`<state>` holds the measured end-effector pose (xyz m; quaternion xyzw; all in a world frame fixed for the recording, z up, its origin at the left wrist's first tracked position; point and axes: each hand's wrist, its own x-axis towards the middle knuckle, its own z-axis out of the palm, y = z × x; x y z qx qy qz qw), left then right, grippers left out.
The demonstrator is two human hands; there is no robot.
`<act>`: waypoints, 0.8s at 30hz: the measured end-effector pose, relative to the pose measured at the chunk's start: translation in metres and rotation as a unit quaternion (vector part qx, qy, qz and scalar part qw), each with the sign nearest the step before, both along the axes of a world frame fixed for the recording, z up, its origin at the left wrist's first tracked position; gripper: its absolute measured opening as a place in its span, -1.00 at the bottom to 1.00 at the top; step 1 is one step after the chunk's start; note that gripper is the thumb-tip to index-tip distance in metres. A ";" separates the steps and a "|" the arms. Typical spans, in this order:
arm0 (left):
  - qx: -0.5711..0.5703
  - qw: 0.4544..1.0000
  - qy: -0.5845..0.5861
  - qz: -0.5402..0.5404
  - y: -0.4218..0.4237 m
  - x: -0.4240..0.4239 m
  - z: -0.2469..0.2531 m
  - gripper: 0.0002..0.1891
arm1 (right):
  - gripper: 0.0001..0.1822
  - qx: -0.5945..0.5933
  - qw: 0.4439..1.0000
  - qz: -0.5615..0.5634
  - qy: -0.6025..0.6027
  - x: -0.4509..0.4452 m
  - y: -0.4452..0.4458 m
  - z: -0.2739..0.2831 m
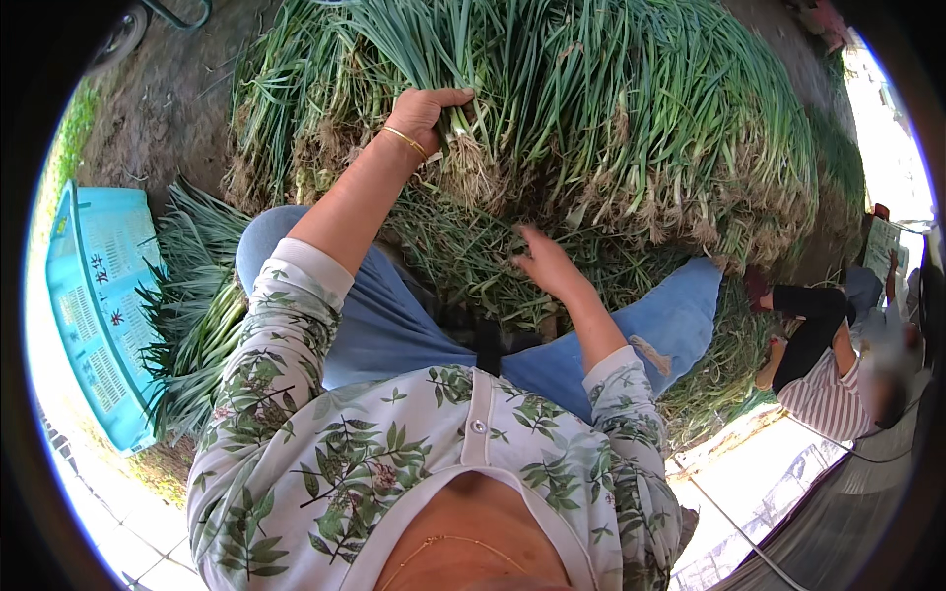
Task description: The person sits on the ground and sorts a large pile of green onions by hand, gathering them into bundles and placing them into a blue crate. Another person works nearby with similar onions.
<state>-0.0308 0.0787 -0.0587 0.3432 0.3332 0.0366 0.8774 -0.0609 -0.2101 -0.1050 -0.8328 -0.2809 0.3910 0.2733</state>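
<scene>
My left hand (423, 122) grips a small bunch of green allium stalks (436, 52) near the pale lower ends. Its fibrous roots (467, 159) hang just below my fingers. Behind it spreads a large heap of rooted allium greens (635, 96), with leaves pointing away from me and roots towards me. My right hand (548, 264) holds nothing and is slightly blurred, fingers apart. It hovers over or touches loose trimmed leaves (458, 244) between my knees; which of the two, I cannot tell.
Cleaner allium stalks (211, 310) lie piled to my left, against a turquoise plastic crate (103, 310) that bears writing. Part of a wheel (122, 37) shows at the upper left. On the right another person (828, 384) in a striped top sits low, near scattered leaf trimmings (720, 362).
</scene>
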 end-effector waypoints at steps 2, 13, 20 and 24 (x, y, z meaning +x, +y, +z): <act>-0.020 1.000 0.012 -0.012 -0.006 -0.001 -0.002 -0.83 | -0.36 0.146 0.956 -0.190 0.169 0.016 0.037 0.022; -0.103 0.989 -0.071 0.073 0.026 0.003 0.013 -0.76 | -0.64 0.327 0.786 -0.299 0.431 -0.008 0.128 0.056; 0.037 0.987 -0.082 0.132 0.034 -0.005 0.037 -0.77 | -0.81 0.301 0.932 -0.166 -0.116 0.019 0.127 0.032; 0.095 0.948 -0.129 0.275 0.081 -0.010 0.056 -0.78 | -0.80 0.113 0.955 -0.199 -0.191 0.056 0.123 0.006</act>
